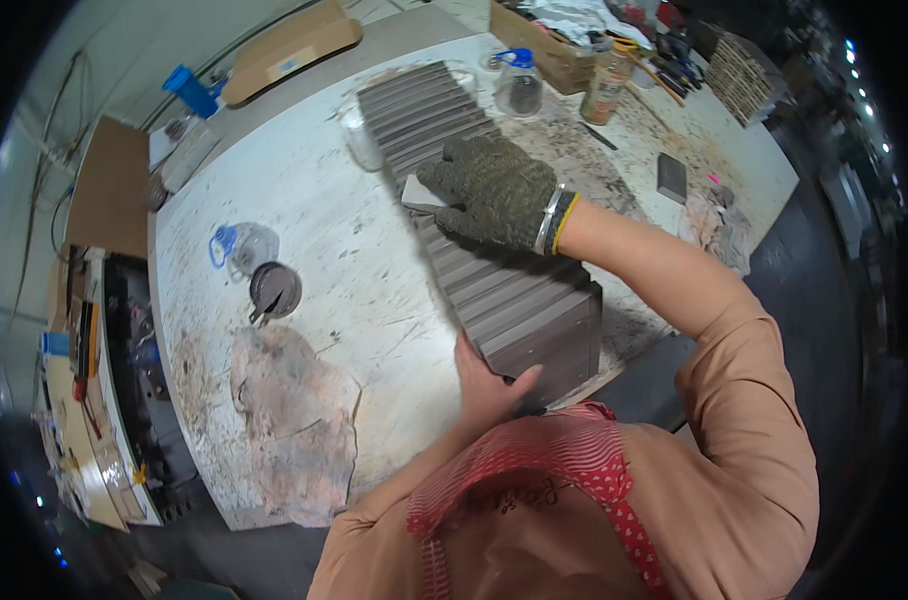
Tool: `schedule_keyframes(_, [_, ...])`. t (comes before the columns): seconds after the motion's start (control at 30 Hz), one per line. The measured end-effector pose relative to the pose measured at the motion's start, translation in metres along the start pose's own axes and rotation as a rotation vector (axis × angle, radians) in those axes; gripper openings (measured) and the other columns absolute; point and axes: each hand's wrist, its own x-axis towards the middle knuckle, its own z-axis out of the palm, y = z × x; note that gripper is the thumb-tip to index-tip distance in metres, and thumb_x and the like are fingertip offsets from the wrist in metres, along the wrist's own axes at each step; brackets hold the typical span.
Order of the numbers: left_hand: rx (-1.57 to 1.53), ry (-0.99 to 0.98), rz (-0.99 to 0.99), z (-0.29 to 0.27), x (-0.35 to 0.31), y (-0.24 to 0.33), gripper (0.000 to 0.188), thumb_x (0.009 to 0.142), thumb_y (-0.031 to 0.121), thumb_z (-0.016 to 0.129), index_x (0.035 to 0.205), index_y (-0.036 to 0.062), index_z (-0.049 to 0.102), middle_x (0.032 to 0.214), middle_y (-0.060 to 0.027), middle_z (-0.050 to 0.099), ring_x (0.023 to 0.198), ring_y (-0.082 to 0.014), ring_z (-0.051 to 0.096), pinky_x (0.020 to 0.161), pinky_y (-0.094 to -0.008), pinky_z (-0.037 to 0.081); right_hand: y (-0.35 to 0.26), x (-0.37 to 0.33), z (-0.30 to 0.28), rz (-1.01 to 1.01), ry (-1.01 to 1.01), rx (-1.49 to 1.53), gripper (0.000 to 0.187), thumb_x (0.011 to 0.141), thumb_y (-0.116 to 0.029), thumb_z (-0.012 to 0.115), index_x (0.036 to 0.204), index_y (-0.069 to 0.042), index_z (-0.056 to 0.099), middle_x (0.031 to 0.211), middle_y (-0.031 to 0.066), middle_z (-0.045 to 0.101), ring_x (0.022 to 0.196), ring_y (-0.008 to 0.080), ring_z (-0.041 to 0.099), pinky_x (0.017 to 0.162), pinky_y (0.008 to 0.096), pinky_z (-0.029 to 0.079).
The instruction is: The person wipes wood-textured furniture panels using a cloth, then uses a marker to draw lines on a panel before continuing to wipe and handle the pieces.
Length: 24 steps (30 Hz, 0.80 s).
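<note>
A long grey ridged block (519,305) lies across the white table, running from my body toward the far side. My right hand (499,195), in a dark knit glove with a yellow-edged cuff, is over the block's middle. It grips a small pale flat-sided block (426,194) between thumb and fingers, against the ridges. The glove hides part of that small block. My left hand (492,388) is bare and holds the near left corner of the ridged block, thumb over the near end and fingers along the side, partly out of sight.
Left of the block are a dark cup (276,290), a clear plastic bottle (257,248) and a stained cloth (294,420). Beyond stand a blue-topped jug (520,85), a bottle (606,88) and a cardboard box (549,50). At right lie a dark block (672,178) and a rag (717,225).
</note>
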Motion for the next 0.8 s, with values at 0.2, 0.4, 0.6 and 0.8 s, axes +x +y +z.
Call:
schedule_keyframes(0.2, [-0.004, 0.051, 0.071, 0.001, 0.002, 0.001, 0.113, 0.061, 0.035, 0.085, 0.142, -0.0081, 0.020, 0.136, -0.0273, 0.033, 0.125, -0.0415, 0.034, 0.107, -0.0475, 0.030, 0.112, -0.038, -0.023, 0.559, -0.245, -0.154, 0.038, 0.081, -0.031, 0.065, 0.106, -0.003, 0.064, 0.094, 0.0195, 0.065, 0.086, 0.0308, 0.064, 0.080, 0.0438, 0.051])
schedule_keyframes(0.4, [-0.033, 0.051, 0.055, -0.006, 0.000, 0.000, 0.108, 0.061, 0.024, 0.086, 0.141, -0.0077, 0.022, 0.135, -0.0267, 0.035, 0.124, -0.0416, 0.036, 0.106, -0.0468, 0.030, 0.060, -0.023, -0.025, 0.322, -0.304, -0.084, 0.045, 0.083, -0.034, 0.067, 0.119, -0.008, 0.061, 0.099, 0.0176, 0.060, 0.095, 0.0336, 0.059, 0.084, 0.0423, 0.048])
schedule_keyframes(0.6, [-0.182, -0.124, 0.233, -0.030, 0.005, -0.006, 0.090, 0.068, 0.004, 0.075, 0.144, -0.0030, 0.026, 0.141, -0.0220, 0.038, 0.129, -0.0348, 0.040, 0.108, -0.0437, 0.031, 0.075, -0.008, -0.019, 0.315, -0.197, 0.012, 0.044, 0.084, -0.032, 0.064, 0.120, -0.008, 0.059, 0.100, 0.0161, 0.060, 0.092, 0.0313, 0.059, 0.085, 0.0434, 0.047])
schedule_keyframes(0.8, [-0.222, 0.276, 0.028, -0.079, 0.045, -0.027, 0.055, 0.092, 0.010, 0.050, 0.142, -0.0040, 0.032, 0.137, -0.0194, 0.047, 0.126, -0.0274, 0.046, 0.103, -0.0368, 0.037, 0.034, 0.023, -0.005, 0.011, -0.178, 0.031, 0.024, 0.084, -0.026, 0.060, 0.098, -0.007, 0.065, 0.095, 0.0167, 0.064, 0.093, 0.0311, 0.062, 0.084, 0.0453, 0.048])
